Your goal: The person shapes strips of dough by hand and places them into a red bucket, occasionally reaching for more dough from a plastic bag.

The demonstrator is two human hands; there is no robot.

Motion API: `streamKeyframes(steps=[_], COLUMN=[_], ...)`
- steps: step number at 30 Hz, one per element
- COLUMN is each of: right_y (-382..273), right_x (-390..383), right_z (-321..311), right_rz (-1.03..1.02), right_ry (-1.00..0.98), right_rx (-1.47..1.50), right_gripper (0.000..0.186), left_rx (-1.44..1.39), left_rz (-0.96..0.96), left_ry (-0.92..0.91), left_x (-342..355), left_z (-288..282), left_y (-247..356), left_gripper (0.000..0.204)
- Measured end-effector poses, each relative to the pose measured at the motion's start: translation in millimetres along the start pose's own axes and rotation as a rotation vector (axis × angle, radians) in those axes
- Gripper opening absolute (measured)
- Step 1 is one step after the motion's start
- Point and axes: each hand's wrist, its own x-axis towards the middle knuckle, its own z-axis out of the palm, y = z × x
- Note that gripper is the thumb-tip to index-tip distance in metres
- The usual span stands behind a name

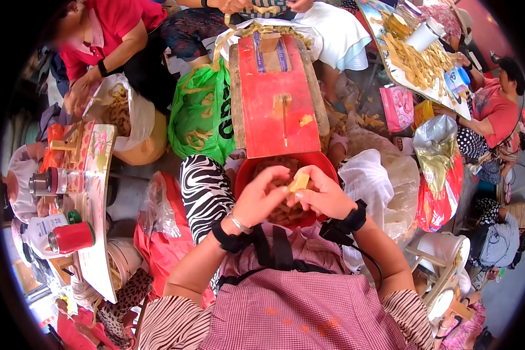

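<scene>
Holding yellow pc, hands hide pt of tub nr red board.

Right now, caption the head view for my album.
Left hand and right hand handle a small yellowish piece above a red tub, near a red board.

A worker has left hand and right hand over a tub, a board beyond it. Left of the board, a plastic bag; farther left, flasks on a table; ahead and right, strips on another table.

Yellow piece between both hands
</scene>
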Motion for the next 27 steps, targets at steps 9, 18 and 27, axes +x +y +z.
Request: streamKeyframes(steps=[9,18,27], right_y=[26,29,22], right_x=[4,0,-9], right_z=[-13,-1,-10], right_rz=[0.219,0.023,0.222], right_ry=[-0.027,0.07,-0.25], right_rx=[0.447,-0.207,0.465], right_gripper=[0.019,0.025,0.031], left_rx=[0.853,0.913,0.921], left_rz=[0.652,0.404,0.551], left_ry=[0.051,0.051,0.146], left_x=[-2,0,-3], left_z=[8,3,-3], left_y=[2,-14,-7], left_gripper=[0.013,0.011,0.007])
